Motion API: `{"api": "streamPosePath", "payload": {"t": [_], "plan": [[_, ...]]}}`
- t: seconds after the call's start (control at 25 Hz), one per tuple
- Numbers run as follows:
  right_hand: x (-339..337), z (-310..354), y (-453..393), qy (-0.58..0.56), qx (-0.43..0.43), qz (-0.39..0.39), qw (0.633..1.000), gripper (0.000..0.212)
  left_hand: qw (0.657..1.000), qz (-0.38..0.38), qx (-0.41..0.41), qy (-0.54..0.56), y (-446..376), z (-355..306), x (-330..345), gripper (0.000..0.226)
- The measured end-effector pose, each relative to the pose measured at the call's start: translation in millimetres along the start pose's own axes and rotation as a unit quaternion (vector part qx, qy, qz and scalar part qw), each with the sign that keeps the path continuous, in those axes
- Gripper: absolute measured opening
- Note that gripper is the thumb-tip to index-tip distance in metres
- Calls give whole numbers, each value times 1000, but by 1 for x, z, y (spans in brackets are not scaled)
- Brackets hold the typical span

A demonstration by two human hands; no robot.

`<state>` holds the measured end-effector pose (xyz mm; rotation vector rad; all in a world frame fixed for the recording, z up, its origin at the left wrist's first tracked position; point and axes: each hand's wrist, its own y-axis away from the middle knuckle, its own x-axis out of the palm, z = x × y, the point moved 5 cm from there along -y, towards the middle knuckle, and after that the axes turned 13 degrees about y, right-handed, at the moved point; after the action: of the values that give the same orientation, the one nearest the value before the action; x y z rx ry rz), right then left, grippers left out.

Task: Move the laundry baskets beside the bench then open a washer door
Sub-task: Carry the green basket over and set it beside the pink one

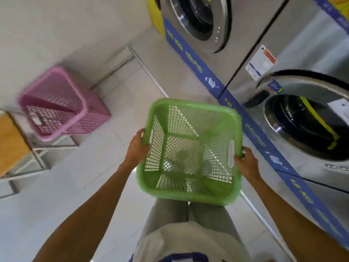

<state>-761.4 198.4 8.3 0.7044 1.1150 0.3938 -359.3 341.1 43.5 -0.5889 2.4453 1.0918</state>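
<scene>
Before washers [294, 118]: green basket [190, 193] upright, mouth up; hands [138, 146] gripping sides.

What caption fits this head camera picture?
Both hands carry an empty green basket past washers toward the pink basket beside the bench.

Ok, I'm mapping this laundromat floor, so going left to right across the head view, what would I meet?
Bench → pink basket → left hand → green basket → right hand → near washer door.
</scene>
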Motion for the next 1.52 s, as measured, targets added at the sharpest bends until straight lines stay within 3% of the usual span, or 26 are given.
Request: {"api": "streamPosePath", "payload": {"t": [0.2,0.52,0.72,0.88,1.08,1.4,1.52], "plan": [[-7,168,10,74,-160,-8,984,45,984,-136,-29,114,37,25,-126,70],[-6,412,41,126,-331,-38,934,37,954,-227,-3,195,35,51,-263,65],[2,517,18,117,-353,-36,927,41,952,-220,12,214,-26,45,-315,66],[19,605,-34,130,-347,-36,928,46,951,-205,7,231,-110,39,-356,53],[65,701,-114,167,-296,-24,940,43,950,-174,-71,249,-238,50,-385,61],[181,778,-279,277,-246,13,929,47,944,-133,-150,263,-434,128,-371,74],[214,803,-327,295,-247,18,923,46,926,-137,-161,312,-494,152,-362,76]]}}
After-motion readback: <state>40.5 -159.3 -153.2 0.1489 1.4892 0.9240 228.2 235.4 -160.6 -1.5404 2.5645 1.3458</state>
